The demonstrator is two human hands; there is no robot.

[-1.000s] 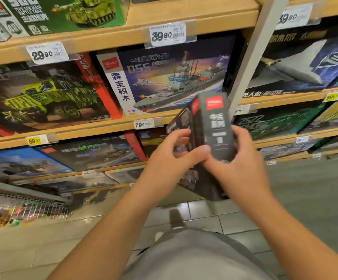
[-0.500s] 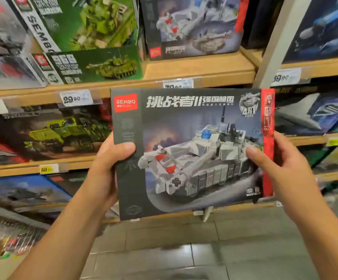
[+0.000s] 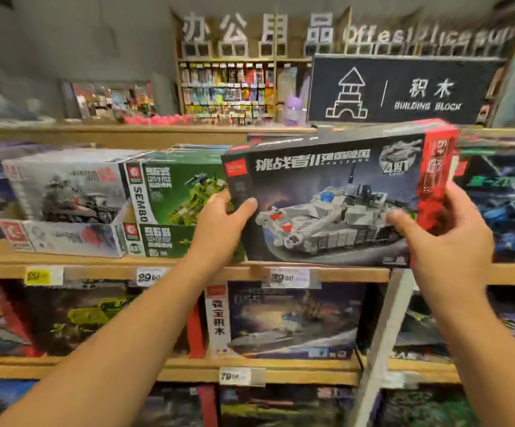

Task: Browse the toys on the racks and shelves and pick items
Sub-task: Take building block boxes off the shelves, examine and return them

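Shelving [image 3: 188, 272] is stacked in tiers here, three wooden shelf edges being counted in view, with four price tags readable along them. One dark building-block sign [image 3: 404, 87] is hung above. One grey tank box [image 3: 327, 204] is held upright at the top shelf, its lower edge just at the shelf lip, slightly tilted. It is gripped at both short ends: the left hand [image 3: 222, 223] is clamped on the left edge, thumb pressed on the front face, and the right hand [image 3: 447, 238] is clamped on the red right edge, thumb likewise across the front. Beside it, two green boxes [image 3: 176, 195] and two white boxes [image 3: 65, 192] are stacked in pairs.

Judged from this, the box is being set back or lifted off. It is best kept level, slid in squarely without knocking the green stack, and both grips held until the base is fully borne by the shelf.
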